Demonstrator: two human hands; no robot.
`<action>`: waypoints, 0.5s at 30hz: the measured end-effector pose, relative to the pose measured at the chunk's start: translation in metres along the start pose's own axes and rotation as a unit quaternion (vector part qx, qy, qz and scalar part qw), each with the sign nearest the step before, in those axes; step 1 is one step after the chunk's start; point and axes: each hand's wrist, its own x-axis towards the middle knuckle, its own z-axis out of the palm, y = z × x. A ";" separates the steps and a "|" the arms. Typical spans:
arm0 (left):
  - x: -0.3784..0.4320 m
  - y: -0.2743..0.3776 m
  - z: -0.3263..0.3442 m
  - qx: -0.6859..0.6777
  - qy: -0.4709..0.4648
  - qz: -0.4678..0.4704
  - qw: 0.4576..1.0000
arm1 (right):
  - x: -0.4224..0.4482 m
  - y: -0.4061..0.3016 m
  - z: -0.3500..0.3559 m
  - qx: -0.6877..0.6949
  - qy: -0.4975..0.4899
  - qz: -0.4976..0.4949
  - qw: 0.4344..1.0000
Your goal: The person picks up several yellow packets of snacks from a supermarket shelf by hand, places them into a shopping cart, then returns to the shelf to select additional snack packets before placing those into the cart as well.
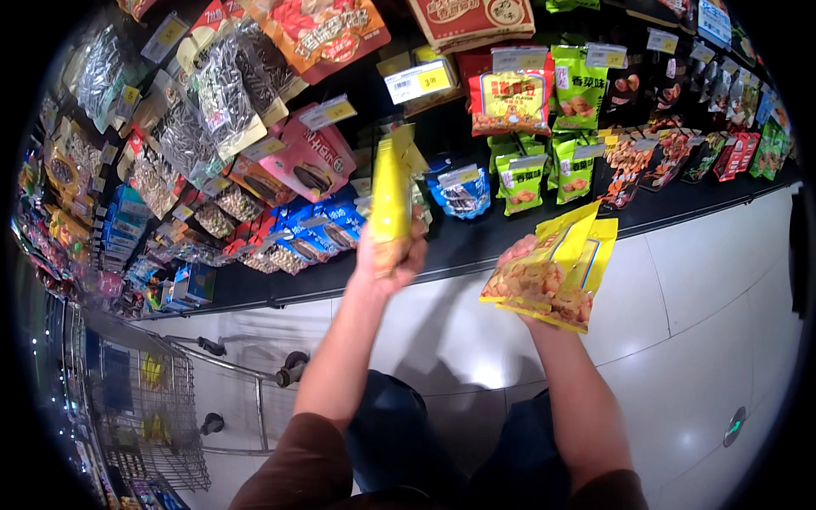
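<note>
My left hand (398, 255) grips a yellow snack bag (390, 197), seen nearly edge-on and raised before the hanging packets. Over on the right, my right hand (517, 250) holds yellow snack bags (554, 271) with pictures of nuts or similar snacks; they overlap and hide most of its fingers. Just behind the left hand's bag is a price tag holder (408, 150). A blue snack packet (460, 191) hangs between the two hands, farther back. Above the right hand hang green packets (521, 182) and a red and yellow packet (511, 95).
Snack bags hang on hooks across the store rack, with price tags (421, 81) sticking out. The dark base shelf (446, 252) runs along its bottom. A wire shopping cart (153, 408) with yellow packets inside stands at the lower left on the tiled floor (688, 306).
</note>
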 end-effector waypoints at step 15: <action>-0.018 -0.086 0.017 -0.316 -0.285 -0.150 0.892 | 0.000 0.012 0.015 -0.055 0.028 0.015 0.998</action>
